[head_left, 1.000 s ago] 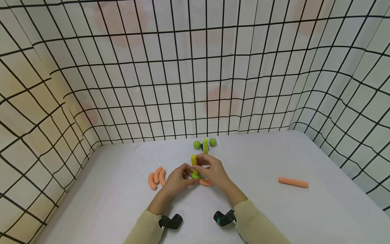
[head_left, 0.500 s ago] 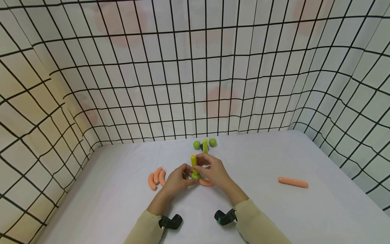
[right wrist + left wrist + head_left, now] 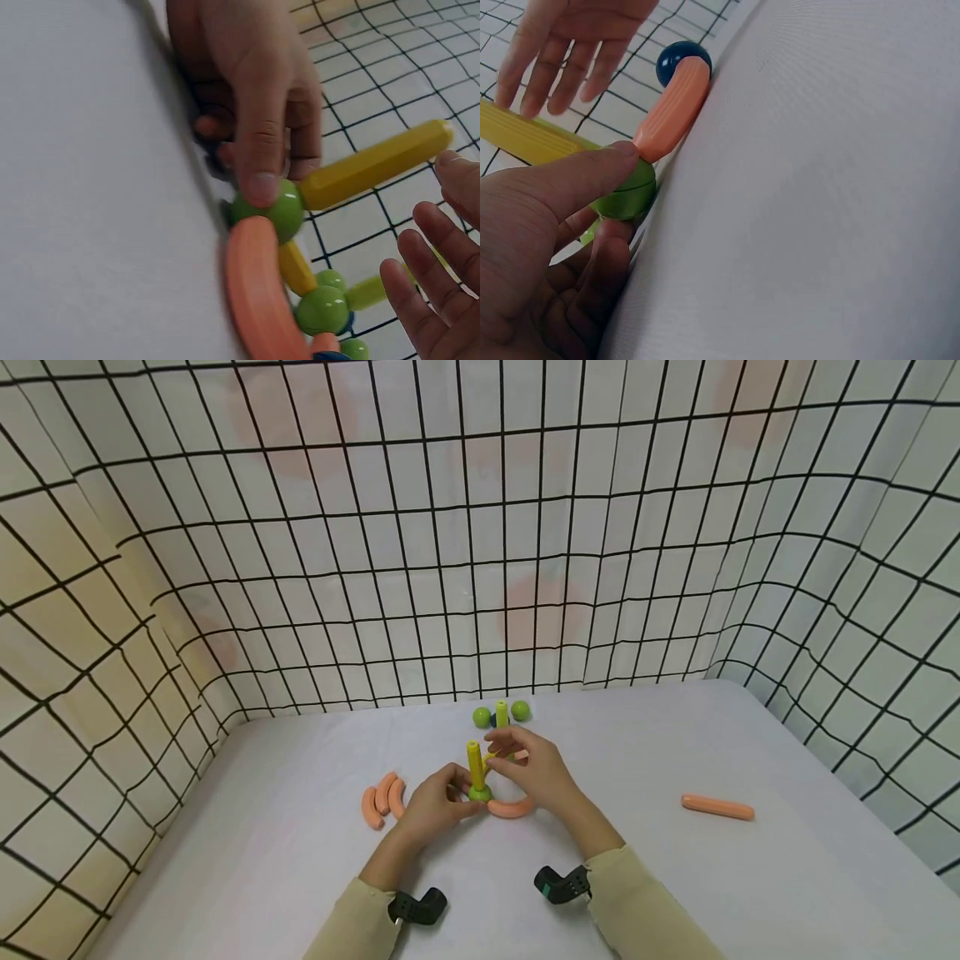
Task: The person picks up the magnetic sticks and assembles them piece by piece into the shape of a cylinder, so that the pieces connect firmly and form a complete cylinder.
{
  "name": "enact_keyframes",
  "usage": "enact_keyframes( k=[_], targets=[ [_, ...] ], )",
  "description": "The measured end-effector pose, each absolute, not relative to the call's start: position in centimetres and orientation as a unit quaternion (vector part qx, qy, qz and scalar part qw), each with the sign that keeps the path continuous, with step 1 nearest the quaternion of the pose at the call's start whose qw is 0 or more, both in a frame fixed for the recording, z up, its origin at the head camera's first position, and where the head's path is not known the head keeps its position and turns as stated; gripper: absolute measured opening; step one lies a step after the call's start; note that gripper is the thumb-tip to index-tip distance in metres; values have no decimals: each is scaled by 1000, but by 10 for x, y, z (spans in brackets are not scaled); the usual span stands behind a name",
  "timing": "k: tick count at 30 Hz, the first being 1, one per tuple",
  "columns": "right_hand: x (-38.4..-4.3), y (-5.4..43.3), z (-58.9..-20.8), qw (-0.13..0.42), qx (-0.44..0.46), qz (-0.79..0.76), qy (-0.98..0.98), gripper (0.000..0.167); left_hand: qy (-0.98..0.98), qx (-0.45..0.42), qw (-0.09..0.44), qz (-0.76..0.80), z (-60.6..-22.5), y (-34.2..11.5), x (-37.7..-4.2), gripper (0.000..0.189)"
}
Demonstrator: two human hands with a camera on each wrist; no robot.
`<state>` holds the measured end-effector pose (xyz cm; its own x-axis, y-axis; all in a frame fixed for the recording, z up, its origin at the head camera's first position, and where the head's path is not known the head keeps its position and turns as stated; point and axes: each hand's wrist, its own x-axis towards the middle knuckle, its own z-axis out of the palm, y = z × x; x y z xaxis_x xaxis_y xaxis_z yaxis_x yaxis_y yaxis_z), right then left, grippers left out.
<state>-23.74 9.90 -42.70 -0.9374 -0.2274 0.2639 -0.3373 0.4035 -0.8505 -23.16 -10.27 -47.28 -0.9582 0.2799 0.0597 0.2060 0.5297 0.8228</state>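
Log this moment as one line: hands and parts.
left hand: holds green ball; right hand: beside yellow rod, holding nothing; yellow rod: stands on green ball; orange curve: one end at green ball

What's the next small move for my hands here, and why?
Probably ease your left hand off the green ball: the yellow rod stands upright on it, and your right hand isn't gripping the rod.

Cannot see all of the right hand [image 3: 448, 309] or curved orange piece [image 3: 256, 281], cut off by the right-wrist frame's bottom edge.
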Motion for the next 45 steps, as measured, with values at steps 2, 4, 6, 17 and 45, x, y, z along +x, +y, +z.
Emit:
enact_keyframes(
  k=[2,4,6,17,45],
  targets=[
    [-238,104,-423,66,166,518,-836,30,876,137,40,461,-473,-103,-232,37],
    [-240,110,-418,80,166,516,-837,30,876,135,41,461,-472,-103,-232,37],
    [-240,115,-413,91,161,515,-837,30,877,133,44,460,-472,-103,-232,37],
    [-236,142,-395,123,149,488,-851,27,879,130,45,456,-471,-102,-233,38],
    [-216,236,-417,141,124,410,-892,29,881,123,51,453,-472,-101,-231,38]
  ],
)
